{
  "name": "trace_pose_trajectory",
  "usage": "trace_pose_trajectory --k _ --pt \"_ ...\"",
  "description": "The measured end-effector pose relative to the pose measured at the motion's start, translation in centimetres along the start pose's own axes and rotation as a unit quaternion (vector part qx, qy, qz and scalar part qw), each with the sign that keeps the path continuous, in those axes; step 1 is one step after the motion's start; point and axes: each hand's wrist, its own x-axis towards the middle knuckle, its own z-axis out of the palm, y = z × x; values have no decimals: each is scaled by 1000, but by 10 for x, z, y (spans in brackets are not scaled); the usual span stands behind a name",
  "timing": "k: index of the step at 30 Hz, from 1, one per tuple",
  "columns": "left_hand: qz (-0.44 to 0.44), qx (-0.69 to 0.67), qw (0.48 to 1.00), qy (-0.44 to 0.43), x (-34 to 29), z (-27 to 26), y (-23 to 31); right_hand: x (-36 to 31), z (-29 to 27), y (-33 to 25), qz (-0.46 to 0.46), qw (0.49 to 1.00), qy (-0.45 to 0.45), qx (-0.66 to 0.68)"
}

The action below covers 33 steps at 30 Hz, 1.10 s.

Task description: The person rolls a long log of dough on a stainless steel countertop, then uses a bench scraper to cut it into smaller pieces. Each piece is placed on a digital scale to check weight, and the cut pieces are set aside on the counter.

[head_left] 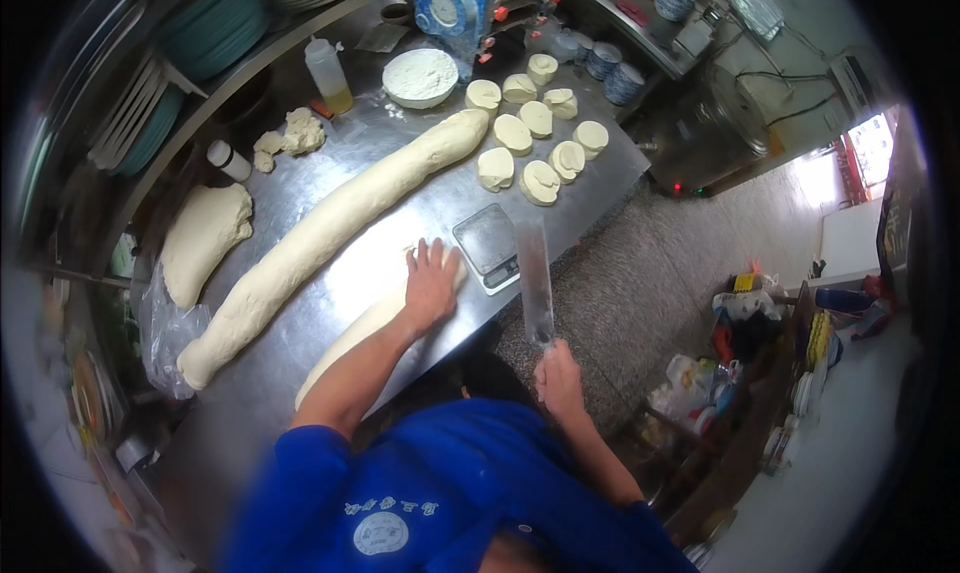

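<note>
My left hand (434,287) lies with its fingers stretched over the end of a shorter dough roll (368,325), partly hidden by my forearm. A rectangular-bladed cleaver (535,283) is gripped by its handle in my right hand (560,378), its blade pointing away from me beside the table's right edge. Between the hands, a little farther off, sits a flat kitchen scale (489,245) with a bare metal plate. A long, thick dough roll (335,231) runs diagonally across the steel table (395,235). Near its far end stand several cut dough pieces (512,135).
A bowl of flour (419,78), a squeeze bottle (328,75) and dough scraps (297,136) are toward the back. A large dough slab (205,241) lies at left by a plastic sheet (170,338). A blue dial machine (450,11) and patterned cups (604,61) stand at the far side.
</note>
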Motion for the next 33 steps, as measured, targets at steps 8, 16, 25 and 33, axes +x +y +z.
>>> trace_pose_trajectory --k 8,16,25,33 --pt "-159 -289 944 16 62 -43 -4 -9 -28 7 25 997 53 49" --pt "-48 -204 978 4 124 4 31 33 -49 11 40 999 17 33" --pt "-157 -55 986 15 59 27 -96 65 -72 23 73 996 32 31" --pt "-173 -150 973 -13 45 52 -115 63 -68 -4 57 998 24 33"
